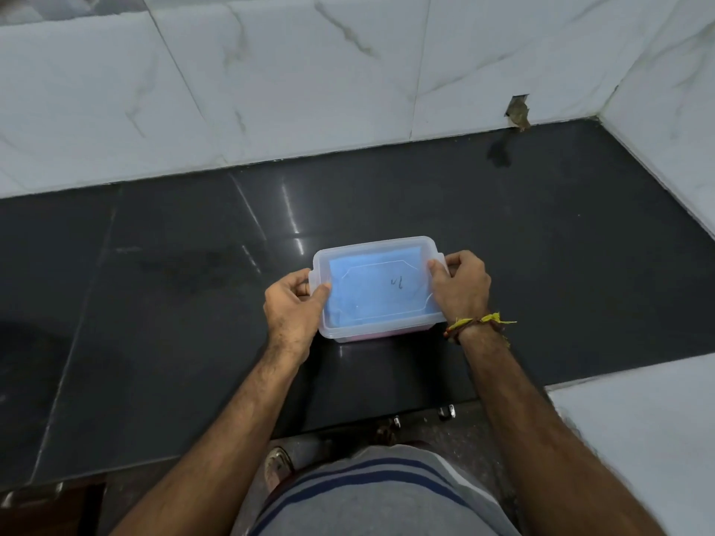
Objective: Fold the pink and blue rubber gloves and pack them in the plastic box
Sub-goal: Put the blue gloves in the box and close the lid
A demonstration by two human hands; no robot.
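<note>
I'm at the closing step, as I read it: both gloves look packed and the lid point(381, 282) sits on the plastic box point(377, 332), which rests on the dark stone counter point(154, 303) directly in front of me, well clear of the marble-tiled wall point(271, 90) behind it. My left hand point(292, 307) grips the box's left end, thumb laid over the lid's edge and the other fingers curled round the side tab; my right hand point(460, 286) does the same at the right end, fingers clamped around that tab with the thumb pressing down on the lid's rim. Through the translucent lid I see the blue glove point(350, 288) folded flat and filling most of the box, and along the near lower wall there is a strip of pink point(381, 335), which I take to be the pink glove lying beneath the blue one, though the cloudy plastic makes that hard to confirm. I can't tell whether the side latches are snapped home. The next move, I judge, calls for even downward pressure at both ends until each tab catches, while keeping the box from sliding on the glossy counter.
</note>
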